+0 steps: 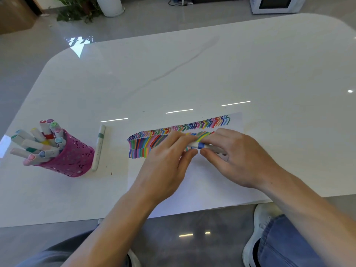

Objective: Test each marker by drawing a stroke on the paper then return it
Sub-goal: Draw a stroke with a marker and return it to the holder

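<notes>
A white marker with a blue band (pixel 200 145) lies level between both hands, just above the paper (pixel 202 182). My left hand (pixel 165 166) pinches its left end and my right hand (pixel 237 157) grips its barrel on the right. The paper carries several rows of coloured strokes (pixel 183 127), partly hidden under my hands. At the left stands a pink mesh pen cup (pixel 71 158) with several capped markers leaning out of it. One white marker with a green band (pixel 99 147) lies on the table right beside the cup.
The white table (pixel 192 74) has rounded far corners and its near edge runs below the paper. A potted plant (pixel 77 10) and a white appliance (pixel 275 4) stand on the floor beyond. My knees and a white shoe (pixel 260 228) show under the near edge.
</notes>
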